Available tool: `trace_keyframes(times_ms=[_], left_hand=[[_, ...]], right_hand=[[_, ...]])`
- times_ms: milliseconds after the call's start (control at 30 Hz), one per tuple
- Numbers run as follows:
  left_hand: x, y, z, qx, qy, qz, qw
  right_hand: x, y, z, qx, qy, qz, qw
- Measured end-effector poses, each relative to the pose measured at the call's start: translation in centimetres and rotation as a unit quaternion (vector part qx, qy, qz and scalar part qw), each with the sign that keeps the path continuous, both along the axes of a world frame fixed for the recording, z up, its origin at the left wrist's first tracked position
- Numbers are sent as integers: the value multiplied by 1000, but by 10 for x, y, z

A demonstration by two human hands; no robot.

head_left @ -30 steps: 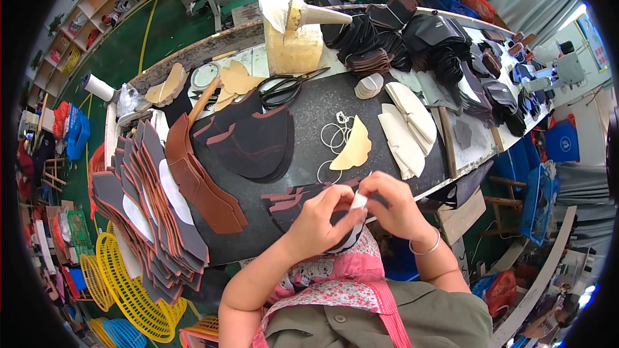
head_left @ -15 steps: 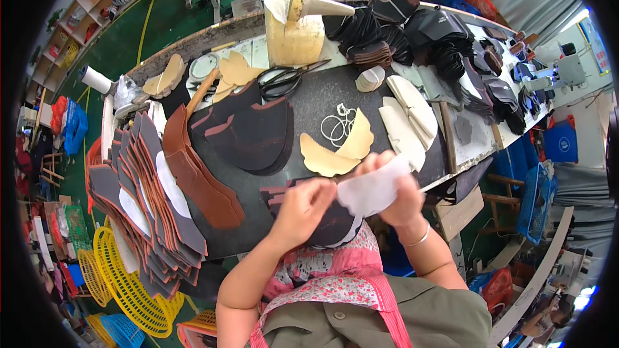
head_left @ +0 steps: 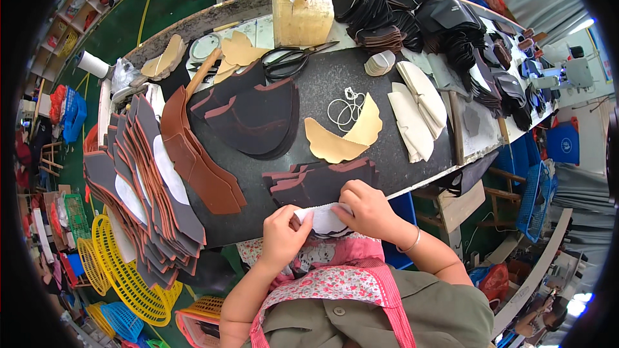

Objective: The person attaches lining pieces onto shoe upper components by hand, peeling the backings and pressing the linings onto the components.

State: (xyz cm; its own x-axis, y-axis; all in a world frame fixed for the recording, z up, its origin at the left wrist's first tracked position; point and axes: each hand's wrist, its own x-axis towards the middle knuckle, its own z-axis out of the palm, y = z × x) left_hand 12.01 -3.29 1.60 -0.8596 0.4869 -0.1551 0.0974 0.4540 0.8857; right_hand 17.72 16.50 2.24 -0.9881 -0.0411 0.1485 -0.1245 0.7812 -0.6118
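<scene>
At the table's near edge, a white scalloped piece (head_left: pixel 321 220) lies over a stack of dark pieces with reddish edges (head_left: pixel 316 182). My left hand (head_left: pixel 284 234) pinches its left end between thumb and fingers. Closed on the other end is my right hand (head_left: pixel 370 210), with a bracelet at the wrist. Just beyond the stack sit cream-yellow scalloped pieces (head_left: pixel 345 143) and a loop of white cord (head_left: pixel 348 109). A larger dark stack (head_left: pixel 258 119) is farther left.
Brown pieces (head_left: pixel 196 154) and fanned grey pieces (head_left: pixel 148 187) cover the left side. Black scissors (head_left: pixel 290 61) lie before a yellowish block (head_left: pixel 300 19). White pieces (head_left: pixel 416 113) rest at the right, with black stacks (head_left: pixel 451 26) behind. Yellow baskets (head_left: pixel 122 270) stand at lower left.
Both hands have come down toward me with the white piece, which was raised in my right hand and is now laid low over the dark stack, held at both ends.
</scene>
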Motion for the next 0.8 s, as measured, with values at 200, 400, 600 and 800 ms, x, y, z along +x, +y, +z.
trace_keyframes(times_ms=[200,400,600,800], left_hand=[[-3,0,6,-162,250,-81,951],[-23,17,30,-243,259,-62,933],[-100,27,-12,-198,423,-5,884],[-102,19,3,16,404,-30,914]], right_hand=[[-33,12,27,168,28,-67,983],[-101,7,-17,92,32,-126,987],[-110,11,9,-27,170,-89,981],[-61,43,60,-456,150,-164,862]])
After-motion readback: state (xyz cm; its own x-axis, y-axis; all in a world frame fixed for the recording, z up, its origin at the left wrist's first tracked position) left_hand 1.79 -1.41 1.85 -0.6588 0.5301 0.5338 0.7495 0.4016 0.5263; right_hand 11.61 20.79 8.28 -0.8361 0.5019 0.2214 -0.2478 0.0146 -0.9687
